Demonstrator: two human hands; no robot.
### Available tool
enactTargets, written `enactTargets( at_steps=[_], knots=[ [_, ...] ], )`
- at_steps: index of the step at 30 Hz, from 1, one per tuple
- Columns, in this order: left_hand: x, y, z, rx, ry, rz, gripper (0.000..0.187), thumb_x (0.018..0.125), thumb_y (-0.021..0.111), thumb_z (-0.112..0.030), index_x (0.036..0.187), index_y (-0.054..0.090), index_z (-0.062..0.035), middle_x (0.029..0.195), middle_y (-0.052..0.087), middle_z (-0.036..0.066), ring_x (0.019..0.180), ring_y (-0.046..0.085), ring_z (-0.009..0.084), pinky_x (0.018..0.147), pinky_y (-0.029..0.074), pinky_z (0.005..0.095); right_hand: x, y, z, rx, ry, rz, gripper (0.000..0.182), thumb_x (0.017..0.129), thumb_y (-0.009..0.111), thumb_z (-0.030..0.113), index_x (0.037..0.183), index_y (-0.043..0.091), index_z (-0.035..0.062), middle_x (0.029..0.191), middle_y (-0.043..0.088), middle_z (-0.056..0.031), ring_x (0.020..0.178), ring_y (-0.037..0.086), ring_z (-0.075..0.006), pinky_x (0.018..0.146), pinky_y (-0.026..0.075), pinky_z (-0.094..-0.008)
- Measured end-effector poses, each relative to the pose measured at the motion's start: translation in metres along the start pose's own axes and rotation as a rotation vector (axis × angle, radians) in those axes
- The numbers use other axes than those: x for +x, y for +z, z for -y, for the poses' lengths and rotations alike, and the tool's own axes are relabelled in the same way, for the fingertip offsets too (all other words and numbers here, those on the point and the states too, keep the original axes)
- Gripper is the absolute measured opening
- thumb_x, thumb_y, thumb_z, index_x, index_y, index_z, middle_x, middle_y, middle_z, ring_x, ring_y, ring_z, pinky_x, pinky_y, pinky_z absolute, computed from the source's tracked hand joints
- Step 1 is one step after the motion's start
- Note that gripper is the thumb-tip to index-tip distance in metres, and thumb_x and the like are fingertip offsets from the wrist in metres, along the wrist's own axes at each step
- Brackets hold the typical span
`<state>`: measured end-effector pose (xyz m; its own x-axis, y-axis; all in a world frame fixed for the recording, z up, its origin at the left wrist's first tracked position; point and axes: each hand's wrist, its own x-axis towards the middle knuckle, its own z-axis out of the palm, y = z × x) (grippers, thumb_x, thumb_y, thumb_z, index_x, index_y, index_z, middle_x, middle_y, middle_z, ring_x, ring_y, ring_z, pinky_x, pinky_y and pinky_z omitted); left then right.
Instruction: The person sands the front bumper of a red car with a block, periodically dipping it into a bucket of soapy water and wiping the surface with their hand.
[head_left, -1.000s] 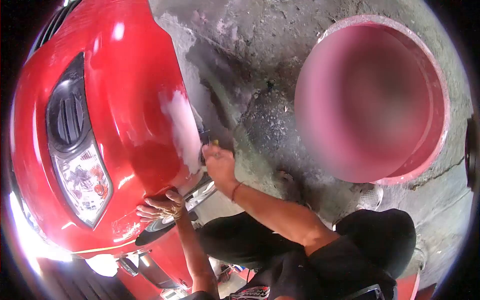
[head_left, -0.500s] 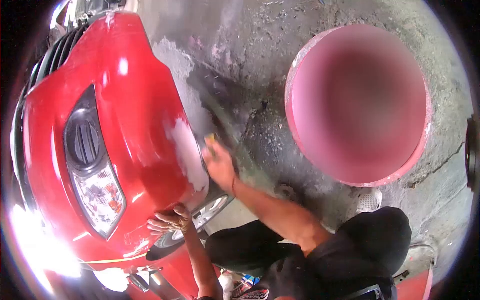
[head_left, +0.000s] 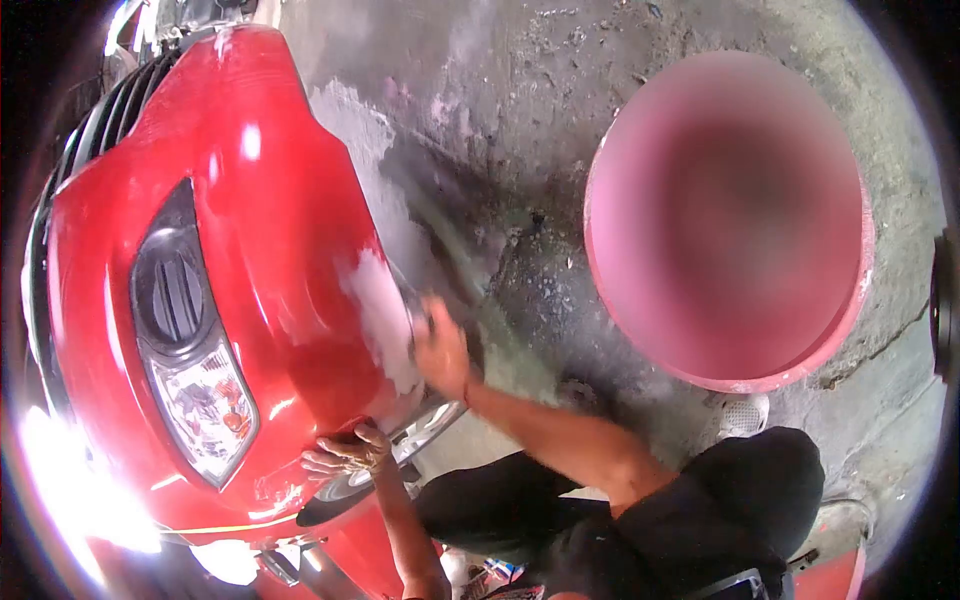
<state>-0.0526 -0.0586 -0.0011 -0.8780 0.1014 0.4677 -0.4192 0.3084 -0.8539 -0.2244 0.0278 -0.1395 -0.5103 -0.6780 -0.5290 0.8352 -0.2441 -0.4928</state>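
Observation:
A red car bumper [head_left: 290,220] fills the left side of the view. On its side edge is a pale, dull patch of filler [head_left: 382,310]. My right hand [head_left: 441,352] is at the outer edge of this patch, fingers curled and slightly blurred. It grips a small yellow pad, seen in the earlier view and mostly hidden now. Dusty with pale powder, my left hand [head_left: 347,452] lies on the bumper above the wheel [head_left: 345,485], its fingers spread. The headlight [head_left: 205,405] is to the left of that hand.
A large round pinkish-red container [head_left: 735,383] stands on the rough concrete floor [head_left: 520,120] at the right; its inside is blurred. My dark-clothed knee [head_left: 750,490] and a white perforated shoe [head_left: 743,415] are below it. Bright light glares at the lower left.
My right hand has shifted slightly down along the patch's edge, and the yellow pad has dropped from sight. My left hand stays on the bumper. The whole view has shifted slightly.

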Motion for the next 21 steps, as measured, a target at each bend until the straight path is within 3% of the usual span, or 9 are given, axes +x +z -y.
enactTargets(
  at_steps=[2,4,5,6,10,12,14,18,21],
  knots=[
    [-0.002,0.003,-0.002,0.014,0.004,0.007,0.071,0.1,0.04,-0.052,0.151,0.034,-0.0034,0.156,0.025,0.029,0.144,0.023,0.0504,0.113,0.012,0.0694,0.058,0.004,0.035,-0.097,-0.363,-0.141,0.036,0.098,0.048,0.019,0.13,0.048,0.0023,0.121,0.061,-0.0282,0.113,0.059,-0.045,0.095,0.047,-0.0482],
    [-0.002,-0.001,0.003,0.032,0.018,0.015,0.072,0.099,0.041,-0.053,0.151,0.034,-0.0032,0.156,0.026,0.03,0.144,0.023,0.0505,0.113,0.012,0.0698,0.056,-0.018,0.074,-0.062,-0.028,0.155,0.034,0.099,0.048,0.02,0.128,0.048,0.0024,0.124,0.059,-0.0281,0.114,0.058,-0.047,0.095,0.047,-0.049],
    [-0.006,-0.002,0.009,-0.016,0.007,0.04,0.073,0.099,0.041,-0.054,0.151,0.034,-0.0038,0.156,0.025,0.03,0.144,0.023,0.0502,0.113,0.011,0.0698,0.054,0.004,0.018,-0.136,-0.361,-0.09,0.036,0.101,0.046,0.024,0.131,0.047,0.0043,0.124,0.059,-0.0283,0.115,0.057,-0.0474,0.095,0.047,-0.0493],
    [0.0,-0.001,0.001,-0.007,0.003,0.007,0.073,0.098,0.041,-0.054,0.151,0.034,-0.0035,0.156,0.024,0.03,0.145,0.022,0.0499,0.114,0.01,0.0695,0.032,0.008,-0.014,-0.169,-0.379,-0.134,0.049,0.1,0.047,0.026,0.145,0.039,0.0069,0.131,0.06,-0.0226,0.12,0.058,-0.044,0.101,0.045,-0.0469],
    [0.003,0.001,-0.001,0.029,0.005,0.009,0.072,0.1,0.038,-0.053,0.152,0.032,-0.0034,0.156,0.026,0.029,0.145,0.022,0.0485,0.113,0.014,0.0691,-0.001,0.007,-0.036,-0.071,-0.136,-0.045,0.043,0.099,0.05,0.027,0.139,0.047,0.0112,0.123,0.063,-0.0246,0.115,0.06,-0.0439,0.1,0.045,-0.0487],
    [0.0,0.001,-0.004,0.009,0.001,0.027,0.071,0.1,0.038,-0.053,0.152,0.032,-0.0038,0.156,0.026,0.029,0.145,0.022,0.0487,0.113,0.013,0.0694,0.047,-0.004,0.022,-0.072,-0.216,-0.08,0.039,0.1,0.048,0.026,0.137,0.048,0.0138,0.117,0.065,-0.0254,0.112,0.062,-0.0433,0.099,0.045,-0.0489],
    [-0.001,-0.003,0.0,0.021,0.001,0.025,0.073,0.099,0.04,-0.052,0.15,0.034,-0.001,0.156,0.025,0.03,0.144,0.022,0.05,0.113,0.011,0.0697,0.069,-0.008,0.072,-0.073,-0.223,0.043,0.041,0.101,0.045,0.023,0.14,0.047,0.0113,0.123,0.063,-0.0246,0.117,0.06,-0.0427,0.101,0.044,-0.0481],
    [0.007,-0.003,-0.006,0.03,0.026,-0.009,0.071,0.1,0.039,-0.051,0.15,0.035,-0.0013,0.154,0.028,0.032,0.143,0.025,0.0503,0.113,0.013,0.0694,-0.018,0.017,-0.047,-0.124,-0.401,-0.197,0.045,0.101,0.048,0.023,0.14,0.045,0.0001,0.138,0.054,-0.0239,0.125,0.055,-0.0419,0.105,0.044,-0.0451],
    [0.001,0.004,-0.001,0.046,0.065,-0.003,0.069,0.1,0.039,-0.051,0.15,0.035,-0.0027,0.155,0.028,0.03,0.144,0.023,0.0501,0.113,0.013,0.069,-0.017,0.015,-0.039,-0.078,-0.419,-0.168,0.042,0.1,0.05,0.021,0.138,0.048,0.0035,0.134,0.056,-0.0246,0.122,0.054,-0.0446,0.1,0.046,-0.0475]
  ],
)
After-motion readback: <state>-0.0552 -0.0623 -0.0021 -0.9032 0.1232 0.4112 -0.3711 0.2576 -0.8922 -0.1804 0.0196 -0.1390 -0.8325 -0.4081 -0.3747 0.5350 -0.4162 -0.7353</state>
